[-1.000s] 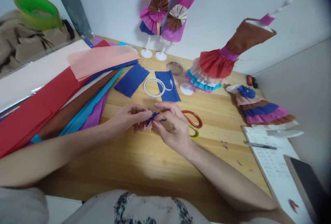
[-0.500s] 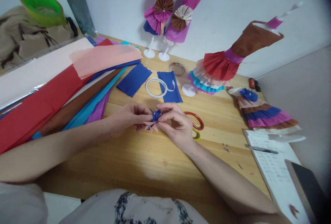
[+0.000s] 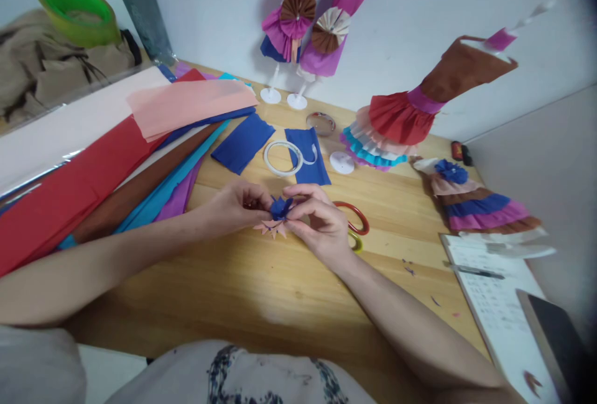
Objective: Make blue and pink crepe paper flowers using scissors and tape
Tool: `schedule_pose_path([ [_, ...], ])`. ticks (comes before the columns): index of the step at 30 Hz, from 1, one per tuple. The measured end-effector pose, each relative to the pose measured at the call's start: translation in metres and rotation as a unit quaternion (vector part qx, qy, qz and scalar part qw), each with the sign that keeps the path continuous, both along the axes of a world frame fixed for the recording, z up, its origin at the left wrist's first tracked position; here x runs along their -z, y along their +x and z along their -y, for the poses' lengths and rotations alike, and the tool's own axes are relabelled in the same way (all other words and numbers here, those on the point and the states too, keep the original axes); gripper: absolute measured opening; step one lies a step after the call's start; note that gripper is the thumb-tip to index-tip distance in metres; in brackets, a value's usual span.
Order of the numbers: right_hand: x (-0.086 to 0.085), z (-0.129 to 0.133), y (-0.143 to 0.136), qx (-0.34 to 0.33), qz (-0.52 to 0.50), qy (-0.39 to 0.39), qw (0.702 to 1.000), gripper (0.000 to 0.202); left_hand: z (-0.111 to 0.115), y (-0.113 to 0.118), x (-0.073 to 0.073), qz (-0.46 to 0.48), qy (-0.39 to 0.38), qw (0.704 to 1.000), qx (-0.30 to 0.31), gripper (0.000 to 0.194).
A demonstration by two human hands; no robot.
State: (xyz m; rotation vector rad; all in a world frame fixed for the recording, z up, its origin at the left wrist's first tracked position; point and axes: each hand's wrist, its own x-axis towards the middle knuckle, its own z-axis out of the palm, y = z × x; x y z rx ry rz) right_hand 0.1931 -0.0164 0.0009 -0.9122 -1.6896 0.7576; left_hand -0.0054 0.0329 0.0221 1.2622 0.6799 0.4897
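Between my two hands is a small crepe paper flower (image 3: 280, 209), blue in the middle with pointed pink petals below. My left hand (image 3: 247, 204) pinches its left side between thumb and fingers. On the other side my right hand (image 3: 317, 220) grips the flower's right edge with thumb and forefinger. Just beyond lie a roll of white tape (image 3: 267, 168) with its end curled loose and two pieces of blue crepe paper (image 3: 242, 143). Scissors with red and yellow-green handles (image 3: 361, 216) lie partly hidden behind my right hand.
Folded crepe paper sheets (image 3: 93, 183) in several colours cover the left side. Small dress stands (image 3: 324, 43) are at the back, with a brown-topped one (image 3: 459, 84) further right. A layered paper dress (image 3: 485, 202), notebook (image 3: 485, 298), pen (image 3: 478, 271) and phone (image 3: 555, 329) lie right.
The blue centre of the flower has turned and looks fuller, with the pink petals spread below it. Both hands stay close together, with only slight finger movement.
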Motion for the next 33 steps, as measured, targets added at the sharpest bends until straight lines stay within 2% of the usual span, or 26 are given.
schedule_pose_path([
  [4,0.002,-0.001,0.001,0.002,0.005,0.004,1.0,0.007,-0.002,-0.004,0.0,0.006,-0.029,0.999,-0.026,0.017],
  [10,0.002,-0.001,0.0,0.009,0.02,0.018,1.0,0.008,-0.001,-0.006,-0.001,0.025,-0.064,0.997,-0.025,0.021],
  [17,0.001,0.001,-0.002,0.013,0.03,0.006,0.999,0.009,-0.001,-0.002,-0.004,0.023,-0.034,0.999,-0.01,0.031],
  [23,0.001,0.001,-0.003,0.025,0.034,0.004,0.999,0.006,0.003,0.002,-0.006,0.052,-0.027,0.998,0.015,0.025],
  [33,0.001,0.001,-0.007,0.053,0.04,-0.026,0.997,0.01,0.007,0.004,0.003,0.028,-0.04,0.999,-0.016,0.029],
])
